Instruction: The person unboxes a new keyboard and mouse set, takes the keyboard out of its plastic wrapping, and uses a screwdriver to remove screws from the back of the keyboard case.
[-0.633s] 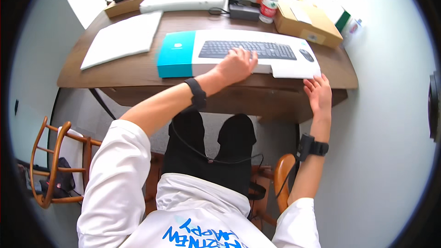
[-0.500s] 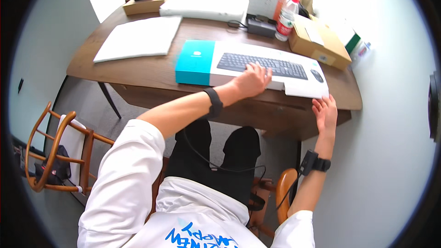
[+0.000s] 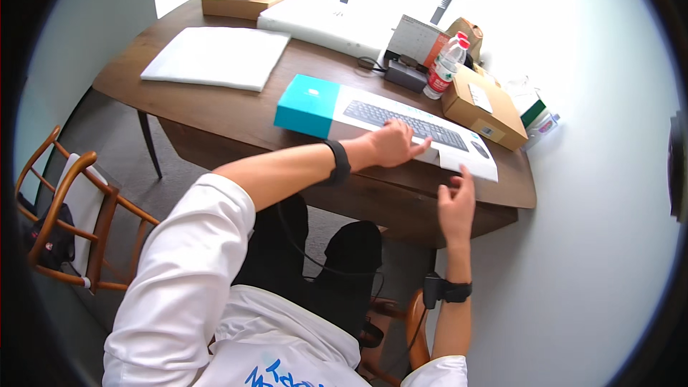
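A long keyboard box [image 3: 308, 104] lies along the desk's near edge, teal at its left end. Its white top carries a picture of a dark keyboard and mouse. My left hand [image 3: 393, 143] rests on the box's near middle, fingers bent over the top and thumb stretched out to the right. Just below a white flap [image 3: 469, 166] at the box's near right side is my right hand [image 3: 456, 204], index finger raised toward it and the others loosely bent. The right hand holds nothing visible; whether its fingertip touches the flap I cannot tell.
On the brown desk [image 3: 215, 118], a white foam sheet [image 3: 218, 57] lies left of the box. Behind stand plastic bottles [image 3: 444, 72], a black adapter [image 3: 405, 75], a cardboard box [image 3: 484, 107] and a long white package [image 3: 322, 25]. A wooden chair [image 3: 86, 222] is at left.
My right hand has moved left, from the box's right corner to below the flap. The left hand stays on the box, its thumb now spread. The whole view has tilted.
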The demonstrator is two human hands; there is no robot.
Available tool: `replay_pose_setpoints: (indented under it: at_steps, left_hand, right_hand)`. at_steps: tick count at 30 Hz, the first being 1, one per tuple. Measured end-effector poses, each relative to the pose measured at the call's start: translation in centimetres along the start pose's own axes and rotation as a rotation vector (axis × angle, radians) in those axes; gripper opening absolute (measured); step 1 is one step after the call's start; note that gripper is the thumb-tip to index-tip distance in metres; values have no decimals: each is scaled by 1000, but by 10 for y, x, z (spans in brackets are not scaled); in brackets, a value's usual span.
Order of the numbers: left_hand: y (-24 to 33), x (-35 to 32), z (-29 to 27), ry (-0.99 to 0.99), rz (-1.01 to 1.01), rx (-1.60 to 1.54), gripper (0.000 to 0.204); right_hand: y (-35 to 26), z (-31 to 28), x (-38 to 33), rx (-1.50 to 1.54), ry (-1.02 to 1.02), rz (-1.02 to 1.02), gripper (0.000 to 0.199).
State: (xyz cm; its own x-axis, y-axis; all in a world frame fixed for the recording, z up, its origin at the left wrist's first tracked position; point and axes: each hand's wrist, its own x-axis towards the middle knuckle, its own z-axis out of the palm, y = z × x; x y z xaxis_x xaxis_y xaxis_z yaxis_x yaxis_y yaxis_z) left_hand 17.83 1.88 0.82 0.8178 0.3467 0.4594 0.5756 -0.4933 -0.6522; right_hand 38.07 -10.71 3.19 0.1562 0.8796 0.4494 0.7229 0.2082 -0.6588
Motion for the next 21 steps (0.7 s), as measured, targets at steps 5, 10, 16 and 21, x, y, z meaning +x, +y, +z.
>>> replay_pose_setpoints:
  at_steps: [5, 10, 16, 21]
  left_hand:
    - [-60, 33, -4, -174, 50, -300, 58]
    - [-108, 38, -13, -272, -82, -425, 55]
    - [-131, 39, -16, -256, -116, -695, 44]
    - [-141, 42, 2, -233, -120, -725, 42]
  right_hand:
    - [-33, 20, -2, -160, -3, -430, 48]
    - [-51, 39, 20, -254, 13, -573, 52]
    - [-51, 63, 68, -392, 123, -663, 70]
    - [-38, 88, 92, -420, 153, -636, 72]
